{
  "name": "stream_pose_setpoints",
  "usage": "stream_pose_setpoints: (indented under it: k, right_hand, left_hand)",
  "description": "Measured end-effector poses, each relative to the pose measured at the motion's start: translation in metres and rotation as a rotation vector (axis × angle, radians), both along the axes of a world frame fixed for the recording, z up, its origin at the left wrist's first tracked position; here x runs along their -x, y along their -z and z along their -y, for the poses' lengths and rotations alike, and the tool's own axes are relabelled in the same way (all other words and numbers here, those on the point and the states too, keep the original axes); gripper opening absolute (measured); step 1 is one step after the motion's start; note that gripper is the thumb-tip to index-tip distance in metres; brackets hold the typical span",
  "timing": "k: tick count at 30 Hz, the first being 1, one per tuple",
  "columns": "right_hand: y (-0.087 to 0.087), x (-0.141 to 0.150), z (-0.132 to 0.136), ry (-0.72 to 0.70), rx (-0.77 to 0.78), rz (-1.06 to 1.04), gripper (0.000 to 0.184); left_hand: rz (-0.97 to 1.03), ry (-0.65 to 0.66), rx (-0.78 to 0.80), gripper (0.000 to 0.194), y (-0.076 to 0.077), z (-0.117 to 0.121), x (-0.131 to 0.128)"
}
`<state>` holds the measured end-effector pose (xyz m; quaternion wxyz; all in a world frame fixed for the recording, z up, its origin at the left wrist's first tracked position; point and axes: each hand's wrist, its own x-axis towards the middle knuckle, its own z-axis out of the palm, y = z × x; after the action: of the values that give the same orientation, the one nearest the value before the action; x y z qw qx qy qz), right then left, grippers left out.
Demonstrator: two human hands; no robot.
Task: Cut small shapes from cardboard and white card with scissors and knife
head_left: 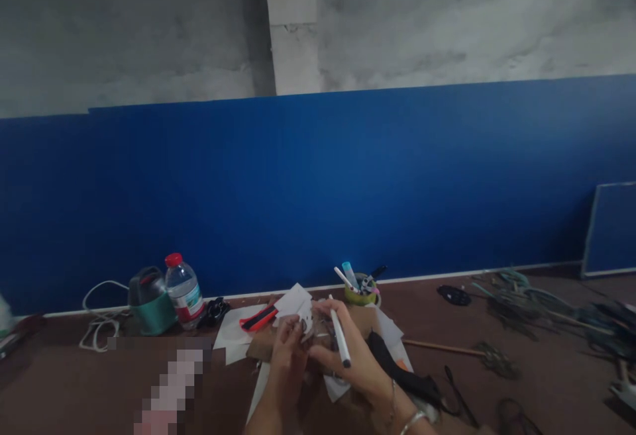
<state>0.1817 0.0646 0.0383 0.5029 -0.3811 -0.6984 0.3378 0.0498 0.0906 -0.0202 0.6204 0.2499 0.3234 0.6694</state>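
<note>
My left hand [289, 345] is closed, its fingertips pinching a small white paper piece [307, 321] with dark spots on it. Close on its right, my right hand [360, 359] has a white pen [340, 339] with a dark end lodged between thumb and fingers. The right fingertips reach toward the same paper piece; part of them is hidden. Beneath both hands are brown cardboard [365, 319] and white sheets [233, 329]. A red and black utility knife [258, 318] lies just beyond my left hand.
A green cup of pens [360, 296] stands behind the hands. To the left are a water bottle [185, 296], a teal container [152, 312] and a white cable [102, 326]. A black-handled tool [402, 372] and tangled wires [521, 299] lie right. A blue wall panel [318, 190] backs the table.
</note>
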Motion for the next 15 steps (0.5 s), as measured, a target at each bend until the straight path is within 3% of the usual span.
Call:
stream_pose_setpoints:
  k: [2, 5, 7, 11, 15]
  right_hand:
    - [0.006, 0.002, -0.001, -0.077, 0.007, 0.064, 0.058]
    - [0.013, 0.004, -0.004, -0.049, 0.015, 0.155, 0.055]
    - [0.016, 0.003, -0.006, 0.008, -0.021, 0.188, 0.052]
    - [0.018, -0.003, -0.009, 0.134, -0.147, 0.326, 0.046]
    - [0.018, -0.006, -0.009, 0.200, -0.199, 0.523, 0.053]
  left_hand:
    - [0.018, 0.108, -0.023, 0.036, -0.001, 0.004, -0.001]
    - [0.002, 0.235, -0.032, 0.035, 0.000, 0.004, -0.003]
    - [-0.021, 0.199, -0.023, 0.035, 0.003, 0.000, -0.005]
    - [-0.156, -0.009, -0.067, 0.039, 0.009, -0.005, -0.004]
    - [-0.368, -0.032, -0.196, 0.035, 0.009, 0.002, -0.001]
